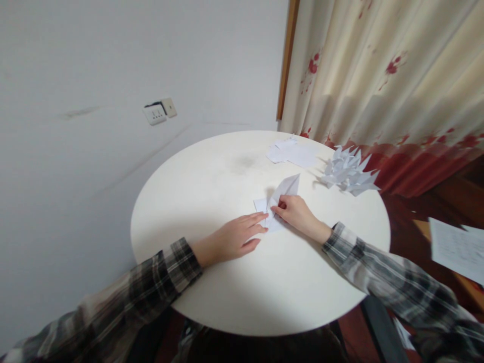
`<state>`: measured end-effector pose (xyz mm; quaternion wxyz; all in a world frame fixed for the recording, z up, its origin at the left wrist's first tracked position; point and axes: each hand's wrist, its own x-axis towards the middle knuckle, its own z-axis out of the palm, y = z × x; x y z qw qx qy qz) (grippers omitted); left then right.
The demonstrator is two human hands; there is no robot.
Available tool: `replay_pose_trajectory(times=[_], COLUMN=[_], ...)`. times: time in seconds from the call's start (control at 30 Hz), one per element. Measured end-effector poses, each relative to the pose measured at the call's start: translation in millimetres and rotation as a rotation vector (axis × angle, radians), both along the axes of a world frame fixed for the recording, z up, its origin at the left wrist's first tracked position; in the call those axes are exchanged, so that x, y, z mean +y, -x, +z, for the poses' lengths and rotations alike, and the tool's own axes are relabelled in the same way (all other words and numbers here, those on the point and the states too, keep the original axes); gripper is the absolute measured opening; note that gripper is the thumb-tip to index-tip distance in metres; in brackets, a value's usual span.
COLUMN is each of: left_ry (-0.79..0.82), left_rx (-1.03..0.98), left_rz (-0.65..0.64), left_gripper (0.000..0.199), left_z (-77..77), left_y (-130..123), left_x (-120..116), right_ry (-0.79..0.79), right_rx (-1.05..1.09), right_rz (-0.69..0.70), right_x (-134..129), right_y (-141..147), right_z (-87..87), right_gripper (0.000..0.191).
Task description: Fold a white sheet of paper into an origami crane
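Note:
A sheet of white paper [286, 187], partly folded, lies between my hands on the round white table [189, 176]. One flap of it stands up and ends in a point at the far right. My left hand [242, 233] lies flat with its fingers stretched out, the fingertips touching the paper's left side. My right hand [295, 212] is closed, thumb and fingers pinching the paper near the base of the raised flap. The fingers and the flap hide part of the folds.
Several pointed folded-paper pieces [348, 171] are heaped at the table's right. Flat white paper pieces [291, 153] lie near the far edge. A curtain [359, 65] hangs behind, and a wall socket [155, 114] is at the left. Written sheets [457, 249] rest at the lower right.

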<state>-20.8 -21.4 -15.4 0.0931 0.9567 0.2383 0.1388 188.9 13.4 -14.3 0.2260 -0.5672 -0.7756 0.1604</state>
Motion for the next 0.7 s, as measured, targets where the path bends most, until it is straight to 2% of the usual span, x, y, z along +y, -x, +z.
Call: replay_pose_trajectory(times=[0.2, 0.4, 0.7], left_ry=[-0.036, -0.061, -0.111], left_rx=[0.007, -0.011, 0.042], left_rz=[-0.005, 0.024, 0.008], left_gripper=[0.030, 0.050, 0.039], left_z=[-0.1, -1.2, -0.8], left_y=[-0.7, -2.9, -4.8], left_x=[0.9, 2.8, 3.9], right_ry=[-0.024, -0.045, -0.043], right_rx=[-0.057, -0.065, -0.103], right_rz=[-0.035, -0.050, -0.041], right_x=[0.6, -1.8, -0.9], right_y=[0.8, 2.3, 4.5], right_z=[-1.1, -2.0, -4.3], right_gripper=[0.017, 0.016, 0.017])
